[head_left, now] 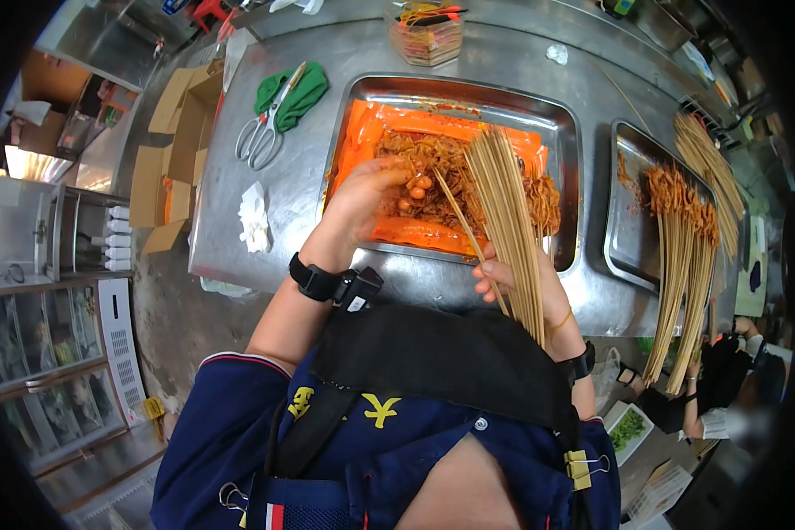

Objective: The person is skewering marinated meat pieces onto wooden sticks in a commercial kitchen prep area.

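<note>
Steel table, orange-lined tray, sauced strips inside

Clock positions from centre of large tray. Left hand: over tray's near-left part, fingers curled, sauce-smeared; contents, if any, indiscernible. Right hand: grips skewer bundle; single skewer slants apart, tip toward 11. Shredded food lies on orange liner. Scissors touch green cloth, between 9 and 10. Clear container: 12. Smaller tray: between 3 and 4, food-loaded skewers overhanging its near rim.
</note>
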The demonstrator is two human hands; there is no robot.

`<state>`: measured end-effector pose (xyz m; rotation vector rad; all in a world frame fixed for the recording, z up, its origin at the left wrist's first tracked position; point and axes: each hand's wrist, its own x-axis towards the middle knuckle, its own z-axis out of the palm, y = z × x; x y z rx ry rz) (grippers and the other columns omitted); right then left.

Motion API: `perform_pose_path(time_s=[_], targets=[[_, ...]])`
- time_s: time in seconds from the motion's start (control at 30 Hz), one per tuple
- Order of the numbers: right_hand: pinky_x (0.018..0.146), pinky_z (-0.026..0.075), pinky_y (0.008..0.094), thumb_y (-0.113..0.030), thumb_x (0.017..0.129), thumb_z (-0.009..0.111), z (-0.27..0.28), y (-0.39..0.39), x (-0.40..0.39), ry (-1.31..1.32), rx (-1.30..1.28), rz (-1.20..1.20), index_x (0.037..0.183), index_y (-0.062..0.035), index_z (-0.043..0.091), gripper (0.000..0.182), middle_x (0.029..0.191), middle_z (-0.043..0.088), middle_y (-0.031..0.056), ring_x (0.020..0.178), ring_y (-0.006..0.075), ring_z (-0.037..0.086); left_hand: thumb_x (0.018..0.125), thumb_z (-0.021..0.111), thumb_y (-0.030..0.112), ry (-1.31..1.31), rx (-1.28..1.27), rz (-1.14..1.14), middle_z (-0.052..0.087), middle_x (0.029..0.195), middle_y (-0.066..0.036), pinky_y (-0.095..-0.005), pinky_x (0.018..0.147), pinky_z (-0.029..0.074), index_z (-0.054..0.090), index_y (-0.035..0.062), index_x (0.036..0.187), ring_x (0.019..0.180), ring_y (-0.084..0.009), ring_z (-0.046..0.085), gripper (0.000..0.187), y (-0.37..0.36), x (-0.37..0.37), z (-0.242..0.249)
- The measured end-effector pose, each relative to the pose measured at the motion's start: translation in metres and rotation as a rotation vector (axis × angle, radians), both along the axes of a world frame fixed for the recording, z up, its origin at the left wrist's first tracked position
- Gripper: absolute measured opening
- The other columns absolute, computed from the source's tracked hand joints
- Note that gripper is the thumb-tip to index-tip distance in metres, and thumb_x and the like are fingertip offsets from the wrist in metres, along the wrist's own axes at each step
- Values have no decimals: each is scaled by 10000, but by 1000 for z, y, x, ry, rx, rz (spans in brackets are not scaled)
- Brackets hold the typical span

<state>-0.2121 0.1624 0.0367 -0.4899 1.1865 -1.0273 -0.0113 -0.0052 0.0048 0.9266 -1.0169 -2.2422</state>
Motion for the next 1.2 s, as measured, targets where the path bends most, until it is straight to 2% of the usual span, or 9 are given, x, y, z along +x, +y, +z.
perform_pose_path(time_s=[0.1, 0.2, 0.4, 0.6, 0.7, 0.9, 1.2], targets=[[556, 520, 241, -84, 829, 623, 1, 0, 1, 4, 2, 20, 966, 7, 533, 188, 791, 607, 95, 663, 153, 620, 868, 517, 80, 54, 32, 5, 635, 970, -138, -267, 672, 523, 510, -7, 1131, 826, -195, 639, 277, 7, -7, 2], [556, 520, 241, -85, 827, 625, 0, -1, 0, 4, 9, 29, 964, 6, 533, 189, 792, 608, 95, 660, 150, 619, 866, 516, 82, -14, -12, -30, 625, 1018, -140, -284, 707, 524, 495, 0, 1152, 870, -206, 636, 298, 12, -10, 6], [556, 520, 238, -84, 825, 628, 0, 0, 1, 11, 2, 36, 967, 12, 533, 195, 794, 608, 97, 657, 147, 619, 865, 562, 133, 51, 2, 51, 637, 995, -112, -296, 767, 504, 556, 3, 1088, 917, -190, 622, 257, 14, -19, 3], [556, 519, 237, -79, 822, 628, 4, 0, 2, 16, 4, 32, 969, 17, 532, 200, 795, 607, 97, 660, 147, 619, 841, 609, 124, -57, -110, 193, 649, 931, -67, -273, 757, 489, 609, 8, 1001, 857, -141, 607, 197, 18, -24, 5], [557, 518, 238, -74, 822, 623, 2, 0, 3, 10, 0, 31, 969, 16, 532, 194, 794, 606, 97, 661, 148, 619, 856, 587, 121, -73, -175, 192, 644, 934, -63, -263, 738, 486, 601, 7, 1020, 829, -133, 602, 200, 15, -21, -2], [554, 517, 237, -72, 825, 619, 1, 0, 3, 20, 8, 42, 968, 15, 532, 189, 793, 604, 98, 659, 148, 618, 883, 539, 102, 17, -88, 274, 636, 954, -78, -291, 760, 504, 586, -1, 1029, 857, -160, 613, 185, 18, -24, 3], [536, 509, 233, -71, 830, 615, 1, -1, 4, 31, -12, 22, 960, 10, 537, 172, 788, 609, 96, 650, 146, 618, 849, 605, 125, -1, -42, 252, 640, 947, -83, -299, 763, 502, 600, -8, 1007, 866, -171, 616, 207, 28, -24, 2]])
